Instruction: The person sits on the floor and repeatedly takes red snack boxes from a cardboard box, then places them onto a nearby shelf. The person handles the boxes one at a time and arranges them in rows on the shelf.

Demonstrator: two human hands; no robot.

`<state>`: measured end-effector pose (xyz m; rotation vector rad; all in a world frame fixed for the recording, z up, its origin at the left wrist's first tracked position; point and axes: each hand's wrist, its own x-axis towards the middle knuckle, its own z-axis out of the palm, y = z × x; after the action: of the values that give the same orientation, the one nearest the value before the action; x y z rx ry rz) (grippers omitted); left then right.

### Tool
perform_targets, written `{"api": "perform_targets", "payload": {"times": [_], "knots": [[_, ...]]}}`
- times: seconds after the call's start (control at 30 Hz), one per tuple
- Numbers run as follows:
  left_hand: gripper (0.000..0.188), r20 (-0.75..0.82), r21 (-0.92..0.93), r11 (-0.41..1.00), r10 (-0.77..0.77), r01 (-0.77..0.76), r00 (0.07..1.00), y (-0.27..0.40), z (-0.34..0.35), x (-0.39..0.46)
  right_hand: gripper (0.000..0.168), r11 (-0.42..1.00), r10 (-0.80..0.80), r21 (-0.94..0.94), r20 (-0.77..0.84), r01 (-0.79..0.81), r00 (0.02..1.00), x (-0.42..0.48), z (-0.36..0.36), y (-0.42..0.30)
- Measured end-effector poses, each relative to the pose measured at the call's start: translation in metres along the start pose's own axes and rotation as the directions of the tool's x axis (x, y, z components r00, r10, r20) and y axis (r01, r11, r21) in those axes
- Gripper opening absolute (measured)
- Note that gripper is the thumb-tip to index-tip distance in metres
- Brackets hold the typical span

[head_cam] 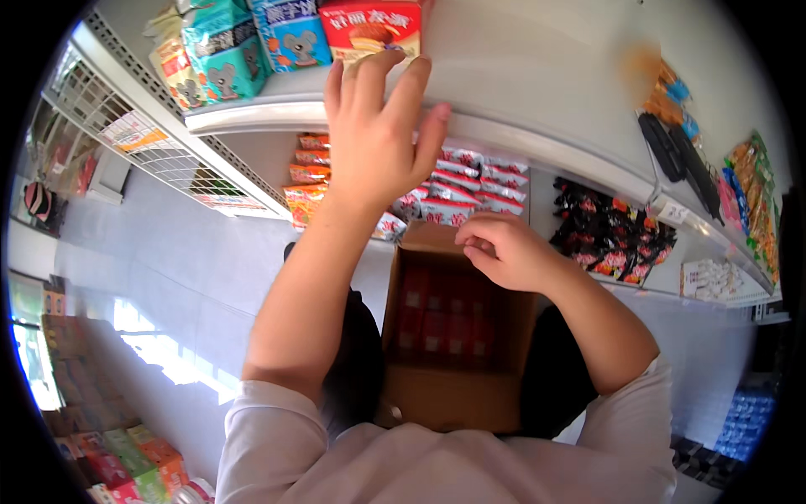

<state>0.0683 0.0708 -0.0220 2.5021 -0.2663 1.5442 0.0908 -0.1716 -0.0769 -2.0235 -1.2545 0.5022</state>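
My left hand point(381, 126) reaches over the upper shelf's front edge, its fingertips at the lower edge of a red snack box point(371, 25); whether they touch it I cannot tell. Blue and teal koala-print biscuit packs point(293, 38) stand left of that box. My right hand point(504, 252), its fingers curled and holding nothing visible, hovers over the upper right rim of an open cardboard carton point(456, 397). The carton stands between my legs. Inside it, in shadow, lie several red boxes point(441, 321).
The upper shelf edge point(554, 148) crosses above a lower shelf with silver-and-red packets point(447, 211), orange packets point(305, 205) and black packets point(611, 239). A black shelf fitting point(680, 157) hangs at the right. A wire mesh side panel point(157, 151) borders the shelves at left.
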Motion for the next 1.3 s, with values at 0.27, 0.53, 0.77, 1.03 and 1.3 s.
{"api": "perform_targets", "payload": {"times": [0.27, 0.53, 0.77, 1.03, 1.3], "knots": [[0.015, 0.267, -0.543, 0.838, 0.230, -0.051, 0.936, 0.048, -0.002, -0.024, 0.026, 0.928, 0.362, -0.282, 0.530, -0.243, 0.767, -0.005, 0.064, 0.054], [0.013, 0.603, -0.548, 0.826, 0.280, 0.132, 0.747, 0.052, 0.037, -0.053, 0.041, 0.846, 0.489, -0.525, 0.695, -0.092, 0.527, -0.013, 0.156, 0.087], [0.020, 0.745, -0.475, 0.849, 0.247, 0.232, 0.620, 0.043, 0.041, -0.060, 0.042, 0.829, 0.558, -0.433, 0.588, -0.355, 0.585, 0.058, 0.172, 0.088], [0.022, 0.728, -0.508, 0.826, 0.259, 0.246, 0.634, 0.039, 0.042, -0.060, 0.057, 0.785, 0.566, -0.387, 0.128, -0.484, 0.815, 0.043, 0.292, 0.154], [0.022, 0.785, -0.435, 0.854, 0.206, 0.284, 0.584, 0.031, 0.040, -0.053, 0.064, 0.777, 0.568, -0.291, -0.060, -0.558, 0.821, 0.020, 0.293, 0.145]]}}
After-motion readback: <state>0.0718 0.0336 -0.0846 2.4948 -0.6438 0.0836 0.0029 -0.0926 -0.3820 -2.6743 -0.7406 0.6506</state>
